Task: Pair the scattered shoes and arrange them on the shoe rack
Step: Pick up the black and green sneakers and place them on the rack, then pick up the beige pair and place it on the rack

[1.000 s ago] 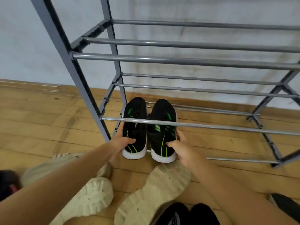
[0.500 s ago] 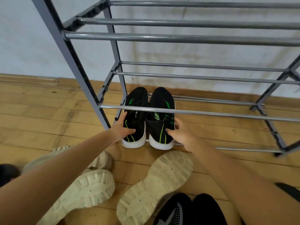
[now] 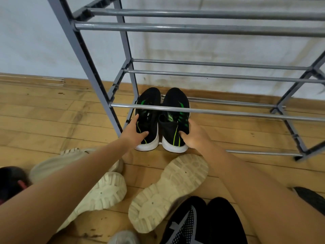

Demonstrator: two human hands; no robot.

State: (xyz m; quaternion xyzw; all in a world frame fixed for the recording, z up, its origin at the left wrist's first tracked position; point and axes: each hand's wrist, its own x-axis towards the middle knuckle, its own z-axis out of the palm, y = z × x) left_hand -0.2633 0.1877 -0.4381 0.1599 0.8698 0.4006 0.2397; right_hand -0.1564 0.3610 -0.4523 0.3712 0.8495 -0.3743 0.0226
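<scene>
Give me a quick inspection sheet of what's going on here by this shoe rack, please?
Surface: wooden plank floor, scuffed and stained in spots.
Job's things: grey metal shoe rack against the wall; a pair of black sneakers with green stripes side by side at its left end on the lowest tier, toes to the wall.
Clutter: two cream chunky-soled shoes lying soles up on the floor; dark mesh shoes at the bottom edge; another dark shoe at right.
Grippers: left hand holds the left sneaker's heel; right hand holds the right sneaker's heel.
Cables: nothing seen.
Surroundings: pale wall, wooden skirting.
</scene>
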